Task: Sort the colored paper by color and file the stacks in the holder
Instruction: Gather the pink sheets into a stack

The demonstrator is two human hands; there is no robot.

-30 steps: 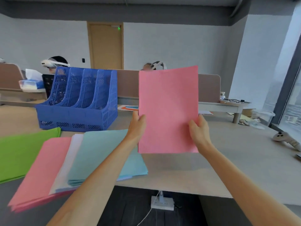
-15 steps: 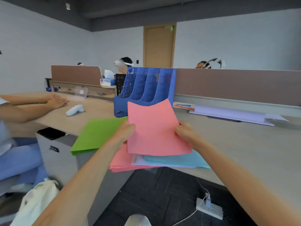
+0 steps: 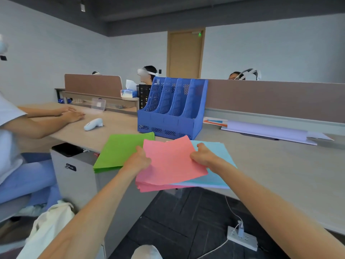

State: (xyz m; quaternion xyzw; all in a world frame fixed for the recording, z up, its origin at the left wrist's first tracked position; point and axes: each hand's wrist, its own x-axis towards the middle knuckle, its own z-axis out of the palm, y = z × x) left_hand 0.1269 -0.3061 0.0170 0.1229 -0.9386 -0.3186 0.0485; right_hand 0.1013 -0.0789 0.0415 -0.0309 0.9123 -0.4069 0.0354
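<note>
Gripping a pink sheet (image 3: 173, 161) at its two sides, the left hand (image 3: 138, 161) and right hand (image 3: 203, 156) hold it low above the near edge of the surface (image 3: 270, 165). On each hand the fingers are curled on the sheet's edge, the left fingers (image 3: 145, 159) at its left side and the right fingers (image 3: 194, 157) at its right, with the thumbs on top. The sheet is tilted, its far corner lifted toward the holder (image 3: 173, 109). Under it lies a pink stack (image 3: 149, 186), which juts past the edge of the surface; whether sheet and stack touch cannot be told. Just to the right, partly covered by the sheet and the right wrist, lies a light-blue stack (image 3: 222, 165), with a paler edge of paper showing beneath its near side. A green stack (image 3: 121, 150) lies to the left of the pink one, its near corner also over the edge. The holder, blue with four upright slots, stands behind the stacks, close to the green one's far edge. Farther right on the surface lie pale sheets (image 3: 268, 132) along the divider. To the left another person's hands (image 3: 71, 114) rest on the surface near a white controller (image 3: 93, 124). A power strip (image 3: 242, 238) lies on the floor below.
</note>
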